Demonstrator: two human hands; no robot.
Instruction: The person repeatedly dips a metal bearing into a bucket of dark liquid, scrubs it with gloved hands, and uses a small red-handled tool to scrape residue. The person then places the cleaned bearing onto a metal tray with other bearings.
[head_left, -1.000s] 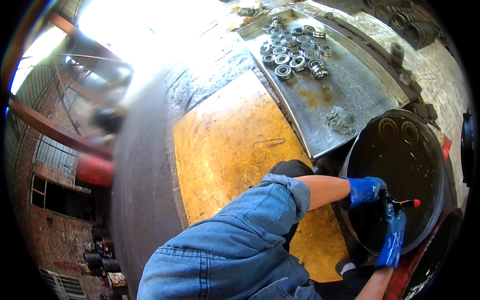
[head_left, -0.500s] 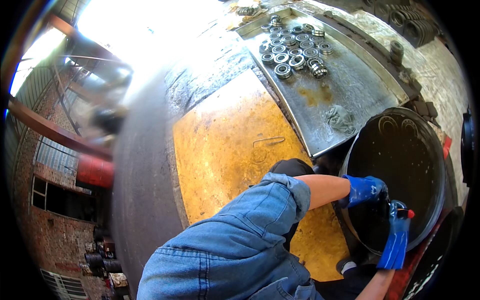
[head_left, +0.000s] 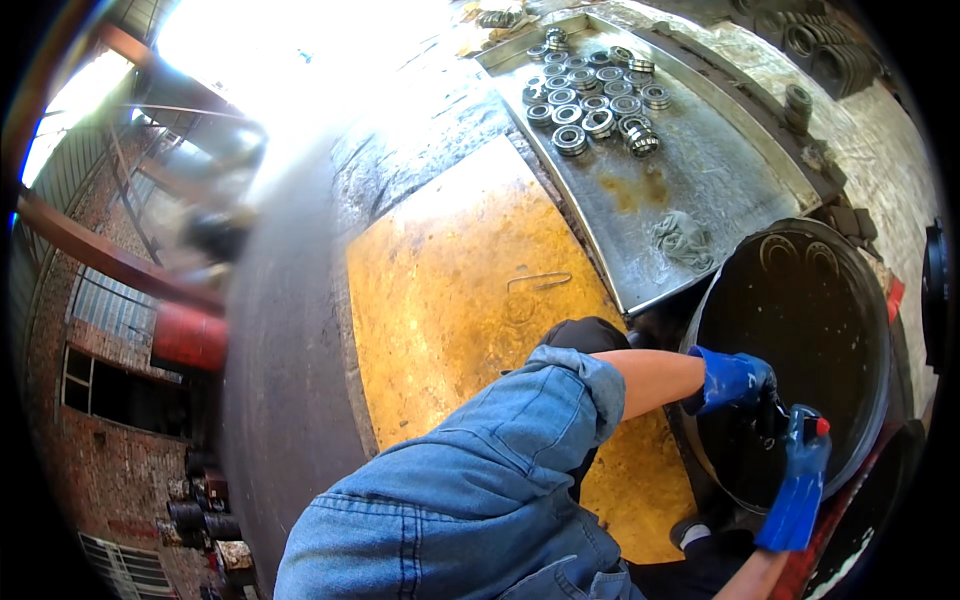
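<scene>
Over a round drum (head_left: 868,440) of dark liquid, both my hands work close together in blue rubber gloves. My left hand (head_left: 738,381) comes in from the left with its fingers closed on a dark, wet object (head_left: 768,420), mostly hidden by the glove; its kind cannot be made out. Just beside it, my right hand (head_left: 802,465) is closed round a slim tool whose red end (head_left: 822,426) sticks out past the fingers. The tool's other end is lost against the dark object and the liquid.
Beyond the drum lies a metal tray (head_left: 720,160) with several steel bearings (head_left: 598,122) and a crumpled grey rag (head_left: 682,240). A yellow board (head_left: 440,290) with a bent wire (head_left: 540,280) lies left of it. A red barrel (head_left: 188,338) stands far left.
My right hand has shifted slightly right and down, with its wrist turned. My left hand has moved a little to the right, still gripping the dark object.
</scene>
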